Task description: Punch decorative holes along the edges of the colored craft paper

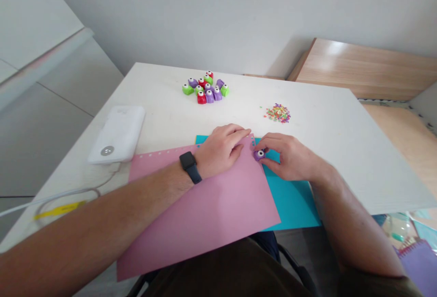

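Note:
A pink sheet point(211, 206) lies over a blue sheet point(293, 197), with small punched holes along its far edge and at its far right corner. My left hand point(221, 149) rests on the pink sheet near that corner, fingers spread and holding nothing. Between the thumb and fingers of my right hand point(287, 156) is a small purple craft punch point(260, 154) with a star on its white top. The punch sits at the right edge of the pink sheet.
Several red, green and purple punches point(209, 94) stand at the back of the white table point(164, 96). Colourful paper bits point(279, 113) are piled right of them. At the left lie a white device point(119, 133) with a cable and a yellow tag point(61, 209).

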The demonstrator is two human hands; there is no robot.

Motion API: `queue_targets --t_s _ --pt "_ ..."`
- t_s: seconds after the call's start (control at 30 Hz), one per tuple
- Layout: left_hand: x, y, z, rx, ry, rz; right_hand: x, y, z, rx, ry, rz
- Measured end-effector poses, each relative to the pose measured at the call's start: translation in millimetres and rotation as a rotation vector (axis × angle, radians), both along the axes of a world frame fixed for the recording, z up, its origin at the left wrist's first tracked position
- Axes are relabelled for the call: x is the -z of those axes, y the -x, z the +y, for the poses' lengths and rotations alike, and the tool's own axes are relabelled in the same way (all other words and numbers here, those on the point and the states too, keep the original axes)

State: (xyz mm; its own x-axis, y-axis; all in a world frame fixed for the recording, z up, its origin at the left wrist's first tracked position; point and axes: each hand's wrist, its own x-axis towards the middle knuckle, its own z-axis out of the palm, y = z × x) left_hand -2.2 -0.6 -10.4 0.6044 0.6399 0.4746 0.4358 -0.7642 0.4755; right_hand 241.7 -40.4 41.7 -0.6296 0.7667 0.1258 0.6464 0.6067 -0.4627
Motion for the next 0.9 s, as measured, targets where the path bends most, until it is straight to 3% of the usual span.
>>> queue_targets --t_s 0.9 --pt "-2.9 -0.4 -2.6 0.028 -0.004 0.038 0.0 2.1 0.0 -0.013 -0.005 0.033"
